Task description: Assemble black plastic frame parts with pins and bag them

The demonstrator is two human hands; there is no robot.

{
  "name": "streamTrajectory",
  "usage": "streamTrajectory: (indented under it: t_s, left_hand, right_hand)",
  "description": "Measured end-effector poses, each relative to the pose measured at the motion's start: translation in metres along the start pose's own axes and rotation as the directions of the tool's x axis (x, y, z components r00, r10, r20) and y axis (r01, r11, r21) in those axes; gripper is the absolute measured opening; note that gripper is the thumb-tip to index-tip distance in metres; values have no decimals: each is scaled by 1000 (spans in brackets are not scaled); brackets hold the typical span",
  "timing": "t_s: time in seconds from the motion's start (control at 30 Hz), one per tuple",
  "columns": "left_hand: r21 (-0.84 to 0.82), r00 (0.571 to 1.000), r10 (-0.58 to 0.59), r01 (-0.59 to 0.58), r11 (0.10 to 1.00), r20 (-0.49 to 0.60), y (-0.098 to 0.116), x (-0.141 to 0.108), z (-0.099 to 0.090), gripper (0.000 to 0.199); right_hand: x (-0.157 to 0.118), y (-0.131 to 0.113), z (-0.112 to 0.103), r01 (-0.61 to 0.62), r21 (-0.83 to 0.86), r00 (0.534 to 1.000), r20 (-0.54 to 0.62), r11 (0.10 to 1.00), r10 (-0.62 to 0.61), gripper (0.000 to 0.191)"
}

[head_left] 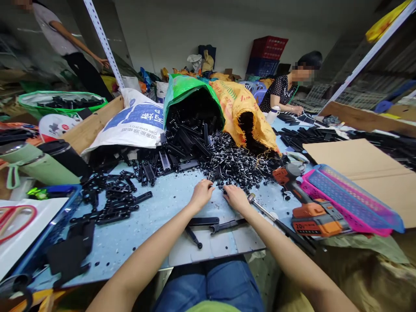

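In the head view, I look down past two bare forearms at a pale blue bench [169, 199]. My left hand [202, 193] and right hand [236, 197] are near each other around its middle, apart, both at the near side of a heap of small black and silvery parts [240, 167]. The fingers of both hands are bent, the left's curled in more; I cannot tell how far either grip is open, or whether a small part is between the fingertips.

Behind the heap, toward the bench's far edge, a green bag [185, 86] gapes open with black pieces spilling out. An orange bag [229, 97] lies to its right, a white sack [133, 119] to its left. Loose black links [113, 195] cover the left side, with flat black plates [69, 258] by the near left corner and a green tumbler [42, 162] beyond.

Between my forearms, black bars [224, 225] lie close to the near edge. Right of my right hand are a long-handled metal tool [266, 211], an orange and black power drill [308, 212], nested pink and blue baskets [351, 195] and a cardboard sheet [367, 169].

One person [279, 91] sits beyond the bench's far right; another [53, 32] stands at far left.
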State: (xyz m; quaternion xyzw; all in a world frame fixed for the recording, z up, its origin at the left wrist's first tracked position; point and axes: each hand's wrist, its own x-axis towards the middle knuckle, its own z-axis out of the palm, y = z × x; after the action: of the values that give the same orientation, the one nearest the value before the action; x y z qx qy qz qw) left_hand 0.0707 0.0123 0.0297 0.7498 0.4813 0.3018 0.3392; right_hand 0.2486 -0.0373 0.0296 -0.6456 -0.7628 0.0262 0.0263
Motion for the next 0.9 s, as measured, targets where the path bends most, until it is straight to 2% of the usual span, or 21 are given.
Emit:
streamTrajectory:
  t_s: [0.1, 0.2, 0.23, 0.33, 0.37, 0.4, 0.5, 0.6, 0.77, 0.9]
  left_hand:
    - [-163, 991, -116, 103, 981, -73, -18, -46, -39, 26]
    - [-329, 962, -260, 218, 919, -89, -35, -92, -65, 38]
    - [-424, 941, -328, 267, 865, -76, -38, -104, -69, 41]
    - [-693, 859, -512, 369, 619, -1, -40, -126, -69, 44]
    - [-733, 840, -542, 379, 564, 18, -39, -129, -67, 44]
    - [-742, 835, -550, 384, 550, 25, -38, -131, -67, 44]
    - [-712, 848, -528, 396, 580, 42, -32, -131, -67, 43]
    - [-679, 865, -502, 387, 623, 33, -29, -129, -69, 41]
    - [-636, 884, -467, 356, 685, -7, -31, -126, -67, 38]
    - [-629, 884, -467, 376, 680, 23, -31, -124, -68, 37]
  right_hand:
    - [9, 0, 4, 28, 62, 1000, 9, 998, -28, 19]
    - [-4, -1, -1, 99, 209, 995, -4, 973, -100, 21]
    - [-10, -2, -4, 128, 287, 991, -6, 949, -132, 20]
    - [-28, -9, -20, 170, 502, 978, 15, 848, -206, 17]
    - [-33, -12, -26, 164, 539, 976, 35, 826, -217, 17]
    - [-37, -16, -32, 158, 564, 972, 54, 811, -227, 17]
    - [-42, -27, -44, 148, 573, 960, 113, 806, -257, 16]
    - [-42, -36, -49, 172, 490, 945, 162, 855, -284, 14]
    - [-40, -48, -53, 309, 289, 906, 200, 906, -372, 14]
    - [-40, -58, -52, 387, 133, 877, 252, 912, -409, 13]
